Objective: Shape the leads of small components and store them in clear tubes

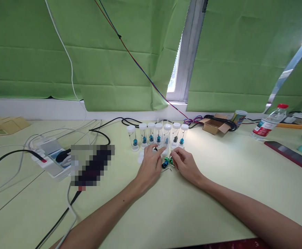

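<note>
The left hand (150,162) is arching with its fingers apart, just short of a row of capped tubes (158,135); whether they are gripping anything, I cannot tell. The right hand (186,164) is pinching narrowly, fingertips close together (what they might be holding is too small to tell). Between both hands' fingers, green parts (170,160) are lying beside a blue part (164,164), with a thin bent rod (170,169) lying nearer the wearer.

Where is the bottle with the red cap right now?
In the head camera's view, the bottle stands on the right side of the table, between the can and the phone.
</note>
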### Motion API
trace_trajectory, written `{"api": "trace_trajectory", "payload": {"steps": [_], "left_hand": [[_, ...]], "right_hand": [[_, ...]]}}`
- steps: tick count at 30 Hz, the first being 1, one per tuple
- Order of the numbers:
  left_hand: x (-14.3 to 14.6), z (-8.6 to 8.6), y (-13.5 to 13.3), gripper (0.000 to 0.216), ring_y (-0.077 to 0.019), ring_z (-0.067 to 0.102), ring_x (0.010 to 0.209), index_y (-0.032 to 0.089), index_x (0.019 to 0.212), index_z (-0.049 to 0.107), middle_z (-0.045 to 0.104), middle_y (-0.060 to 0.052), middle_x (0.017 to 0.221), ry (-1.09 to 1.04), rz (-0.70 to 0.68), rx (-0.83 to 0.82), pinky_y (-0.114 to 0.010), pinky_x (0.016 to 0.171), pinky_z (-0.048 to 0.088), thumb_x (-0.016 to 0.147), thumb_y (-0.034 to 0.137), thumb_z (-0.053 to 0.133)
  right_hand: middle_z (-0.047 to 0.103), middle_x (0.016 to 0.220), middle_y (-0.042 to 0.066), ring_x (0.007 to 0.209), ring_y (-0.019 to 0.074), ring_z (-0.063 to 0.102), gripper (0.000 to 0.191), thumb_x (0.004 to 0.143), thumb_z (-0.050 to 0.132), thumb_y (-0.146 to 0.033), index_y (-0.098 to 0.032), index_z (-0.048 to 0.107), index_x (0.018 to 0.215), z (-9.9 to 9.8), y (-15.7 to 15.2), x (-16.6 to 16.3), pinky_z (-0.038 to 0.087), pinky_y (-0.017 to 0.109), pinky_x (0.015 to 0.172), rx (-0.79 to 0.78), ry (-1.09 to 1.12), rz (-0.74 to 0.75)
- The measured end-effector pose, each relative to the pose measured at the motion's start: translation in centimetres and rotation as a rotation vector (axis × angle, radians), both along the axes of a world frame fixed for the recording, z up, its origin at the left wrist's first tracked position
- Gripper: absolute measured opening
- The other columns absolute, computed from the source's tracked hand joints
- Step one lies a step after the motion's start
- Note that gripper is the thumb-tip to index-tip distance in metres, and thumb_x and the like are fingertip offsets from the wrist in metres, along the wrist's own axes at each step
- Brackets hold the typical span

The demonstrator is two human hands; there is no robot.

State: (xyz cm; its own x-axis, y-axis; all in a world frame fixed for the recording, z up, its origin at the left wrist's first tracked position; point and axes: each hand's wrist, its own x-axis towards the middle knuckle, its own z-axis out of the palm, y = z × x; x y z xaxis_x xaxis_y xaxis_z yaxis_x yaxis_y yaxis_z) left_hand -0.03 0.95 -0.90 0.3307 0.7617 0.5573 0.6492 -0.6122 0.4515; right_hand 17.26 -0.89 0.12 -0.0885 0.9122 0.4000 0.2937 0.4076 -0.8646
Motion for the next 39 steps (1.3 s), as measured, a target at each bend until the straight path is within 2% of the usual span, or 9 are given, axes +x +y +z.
{"api": "trace_trajectory", "payload": {"steps": [7, 13, 24, 31, 39], "left_hand": [[0.14, 0.13, 0.47, 0.063, -0.0284, 0.030, 0.130, 0.029, 0.137, 0.049, 0.041, -0.012, 0.133, 0.205, -0.035, 0.071, -0.048, 0.100, 0.044, 0.084, -0.002, 0.036], [0.15, -0.34, 0.62, 0.068, -0.0318, 0.031, 0.130, 0.031, 0.142, 0.042, 0.042, -0.011, 0.138, 0.289, -0.006, 0.072, -0.054, 0.101, 0.041, 0.083, -0.001, 0.036], [0.07, -0.34, 0.51, 0.066, -0.0321, 0.032, 0.131, 0.030, 0.144, 0.039, 0.040, -0.010, 0.143, 0.316, -0.004, 0.036, -0.056, 0.103, 0.038, 0.085, 0.001, 0.035], [0.16, -0.17, 0.30, 0.061, -0.0300, 0.036, 0.128, 0.029, 0.143, 0.041, 0.046, -0.012, 0.138, 0.255, -0.023, 0.061, -0.055, 0.101, 0.041, 0.088, 0.004, 0.037], [0.21, -0.20, 0.35, 0.052, -0.0264, 0.040, 0.124, 0.027, 0.141, 0.045, 0.049, -0.012, 0.130, 0.167, -0.045, 0.060, -0.049, 0.100, 0.043, 0.093, 0.009, 0.036]], "right_hand": [[0.048, 0.056, -0.004, 0.049, 0.0107, 0.042, 0.031, 0.097, 0.041, -0.038, -0.019, 0.052, 0.074, 0.03, -0.02, -0.05, 0.036, 0.025, 0.053, 0.019, -0.046, -0.027], [0.049, 0.057, -0.003, 0.050, 0.0114, 0.043, 0.033, 0.098, 0.038, -0.039, -0.019, 0.055, 0.078, -0.16, -0.05, 0.02, 0.038, 0.025, 0.054, 0.026, -0.067, -0.030], [0.047, 0.058, -0.004, 0.050, 0.0104, 0.042, 0.031, 0.097, 0.041, -0.037, -0.020, 0.049, 0.073, 0.00, -0.13, 0.07, 0.036, 0.025, 0.053, 0.040, -0.076, -0.011], [0.049, 0.059, -0.004, 0.051, 0.0106, 0.043, 0.025, 0.094, 0.046, -0.038, -0.019, 0.052, 0.079, -0.23, -0.08, 0.14, 0.035, 0.025, 0.052, 0.054, -0.068, 0.013], [0.048, 0.059, -0.004, 0.051, 0.0110, 0.042, 0.028, 0.096, 0.043, -0.038, -0.019, 0.051, 0.077, -0.09, -0.07, 0.12, 0.035, 0.026, 0.053, 0.047, -0.077, 0.006]]}}
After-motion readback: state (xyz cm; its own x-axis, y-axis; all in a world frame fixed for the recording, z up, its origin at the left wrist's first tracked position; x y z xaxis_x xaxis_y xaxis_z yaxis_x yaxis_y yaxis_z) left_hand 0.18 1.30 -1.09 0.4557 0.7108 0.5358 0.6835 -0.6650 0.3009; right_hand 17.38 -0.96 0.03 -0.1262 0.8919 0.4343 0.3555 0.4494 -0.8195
